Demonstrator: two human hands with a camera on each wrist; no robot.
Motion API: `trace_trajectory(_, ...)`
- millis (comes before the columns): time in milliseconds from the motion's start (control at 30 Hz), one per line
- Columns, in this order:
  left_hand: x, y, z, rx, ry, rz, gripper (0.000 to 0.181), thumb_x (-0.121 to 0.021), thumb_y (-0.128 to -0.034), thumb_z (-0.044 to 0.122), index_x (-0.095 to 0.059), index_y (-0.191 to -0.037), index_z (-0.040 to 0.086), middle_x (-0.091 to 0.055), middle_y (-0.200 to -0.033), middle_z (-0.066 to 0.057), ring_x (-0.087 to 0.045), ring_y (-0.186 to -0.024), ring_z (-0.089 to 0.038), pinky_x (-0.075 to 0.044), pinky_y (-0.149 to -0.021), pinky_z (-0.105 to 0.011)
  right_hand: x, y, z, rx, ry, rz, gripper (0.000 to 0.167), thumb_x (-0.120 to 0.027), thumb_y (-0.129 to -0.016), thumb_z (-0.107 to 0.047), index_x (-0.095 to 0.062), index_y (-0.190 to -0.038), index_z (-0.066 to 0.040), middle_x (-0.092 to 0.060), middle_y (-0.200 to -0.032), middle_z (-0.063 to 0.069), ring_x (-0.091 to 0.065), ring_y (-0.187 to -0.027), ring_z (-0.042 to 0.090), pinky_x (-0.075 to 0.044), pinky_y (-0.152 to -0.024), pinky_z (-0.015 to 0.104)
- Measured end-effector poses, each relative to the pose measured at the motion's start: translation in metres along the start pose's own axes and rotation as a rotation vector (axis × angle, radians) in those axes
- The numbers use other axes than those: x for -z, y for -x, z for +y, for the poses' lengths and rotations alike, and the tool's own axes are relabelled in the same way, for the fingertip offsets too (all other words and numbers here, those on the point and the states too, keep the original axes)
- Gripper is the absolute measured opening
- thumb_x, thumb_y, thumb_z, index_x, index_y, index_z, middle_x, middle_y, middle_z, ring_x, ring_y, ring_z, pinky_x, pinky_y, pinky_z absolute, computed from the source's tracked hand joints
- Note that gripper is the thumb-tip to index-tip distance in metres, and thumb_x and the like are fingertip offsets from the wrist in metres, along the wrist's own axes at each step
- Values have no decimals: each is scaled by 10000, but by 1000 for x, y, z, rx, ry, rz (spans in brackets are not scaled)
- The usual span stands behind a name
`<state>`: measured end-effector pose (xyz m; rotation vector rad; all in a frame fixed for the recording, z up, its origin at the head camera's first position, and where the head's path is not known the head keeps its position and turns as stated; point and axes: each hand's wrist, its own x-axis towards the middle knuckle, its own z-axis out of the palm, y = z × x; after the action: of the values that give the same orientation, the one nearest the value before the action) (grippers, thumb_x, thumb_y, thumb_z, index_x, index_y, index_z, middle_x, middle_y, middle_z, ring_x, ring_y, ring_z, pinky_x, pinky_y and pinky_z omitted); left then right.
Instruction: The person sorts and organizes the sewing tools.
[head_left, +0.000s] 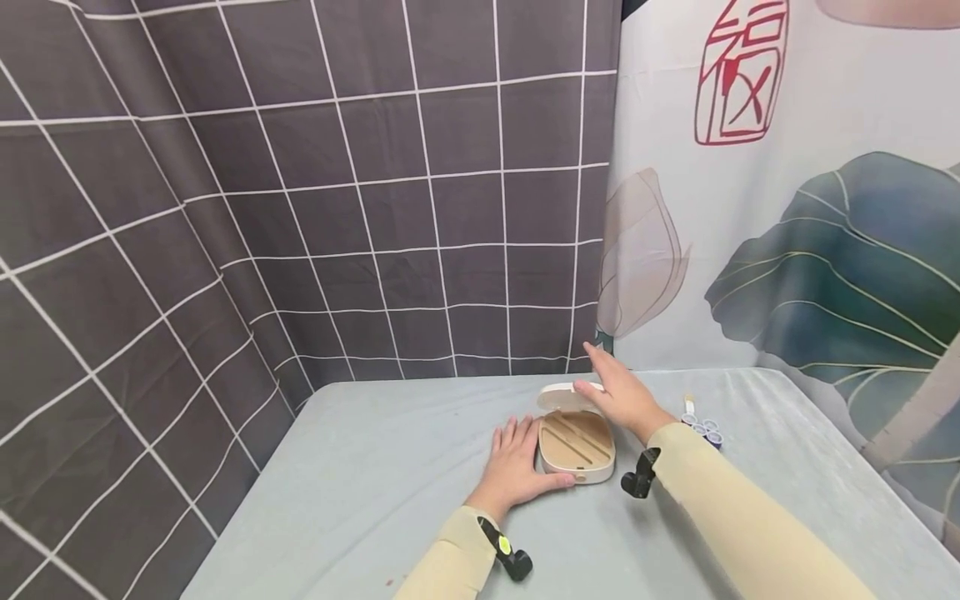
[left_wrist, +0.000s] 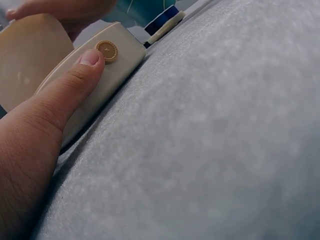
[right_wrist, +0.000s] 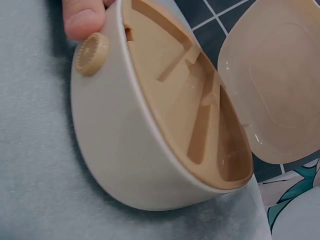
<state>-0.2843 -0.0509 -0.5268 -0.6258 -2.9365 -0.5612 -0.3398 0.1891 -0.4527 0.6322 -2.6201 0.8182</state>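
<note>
A rounded white box (head_left: 577, 473) with a tan divided inside (right_wrist: 175, 100) sits on the table, its lid (head_left: 562, 398) raised at the back. My left hand (head_left: 516, 471) lies at the box's left side, fingers fairly straight. Its thumb (left_wrist: 75, 85) rests along the front wall, the tip against the round tan button (left_wrist: 107, 51). My right hand (head_left: 624, 398) is at the lid's right edge, fingers extended and thumb against the lid. The right wrist view shows the lid's tan inner face (right_wrist: 280, 80). No loose item shows in the compartments.
Small round dark-blue and white pieces (head_left: 705, 430) lie right of the box, beyond the right forearm, beside a small tan-topped piece (head_left: 689, 405). A grey cloth covers the table (head_left: 375, 467). Gridded dark curtain (head_left: 420, 208) and a printed white curtain (head_left: 660, 83) hang behind.
</note>
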Motion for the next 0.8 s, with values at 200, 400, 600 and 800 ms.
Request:
trace_trajectory(200,0,0,1,-2,6,6,1137,-573,-733,882,-268,-1606,220,-320,-1633,-96,-167,-1536,-350,-137,-1225,-575,0,-8,3,-27,-3,11,812,-517,-1026,-464,-193,-1589,23,-252,-1608,291,-232,-1481,469,-202,-1192,619)
trace_trajectory(400,0,0,1,7,-4,-1,1124,-568,-739,881,-260,-1607,238,-322,-1633,-85,-164,-1538,-344,-132,-1227,-570,-1,-15,7,-66,-26,14,822,-489,-1030,-487,-173,-1592,21,-226,-1613,298,-215,-1484,478,-189,-1197,616)
trace_trajectory(600,1,0,2,13,14,-8,1132,-591,-729,871,-261,-1607,238,-317,-1635,-88,-166,-1538,-346,-128,-1226,-576,0,-24,9,-110,-44,5,834,-450,-1035,-526,-156,-1599,13,-189,-1621,304,-193,-1481,500,-178,-1184,647)
trace_trajectory(800,3,0,2,17,12,-12,1133,-596,-725,870,-250,-1612,255,-298,-1645,-70,-157,-1541,-336,-113,-1231,-567,-1,-33,8,-194,-42,-26,882,-379,-1037,-589,-133,-1588,54,-153,-1631,306,-147,-1497,494,-143,-1198,637)
